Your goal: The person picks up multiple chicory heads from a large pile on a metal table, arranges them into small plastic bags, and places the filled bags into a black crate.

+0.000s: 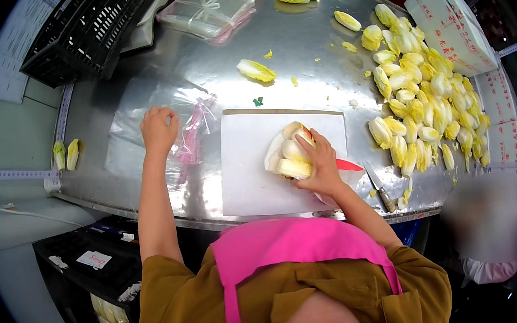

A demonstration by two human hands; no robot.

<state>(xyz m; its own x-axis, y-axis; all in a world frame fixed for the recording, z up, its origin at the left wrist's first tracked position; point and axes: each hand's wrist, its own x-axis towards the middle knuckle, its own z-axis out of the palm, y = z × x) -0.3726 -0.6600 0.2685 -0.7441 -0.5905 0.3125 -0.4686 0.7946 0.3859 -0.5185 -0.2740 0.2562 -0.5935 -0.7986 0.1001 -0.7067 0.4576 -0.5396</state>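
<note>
My right hand [321,162] grips a bundle of small napa cabbages [294,152], their pale cut ends turned toward the left. White and red-printed wrapping [350,165] shows around the bundle and sticks out past the hand. It rests on a white board [246,172] at the table's front edge. My left hand [161,131] is over clear plastic bags [131,120] with its fingers curled; whether it pinches a bag cannot be made out. Pink-printed plastic [191,142] lies crumpled between that hand and the board.
A heap of cabbages [420,94] covers the right side, with a knife [379,187] before it. One cabbage [256,70] lies beyond the board. Tied bags [209,10], a black crate [87,31] and a white carton [451,26] stand farther back. A blurred person [493,223] is at right.
</note>
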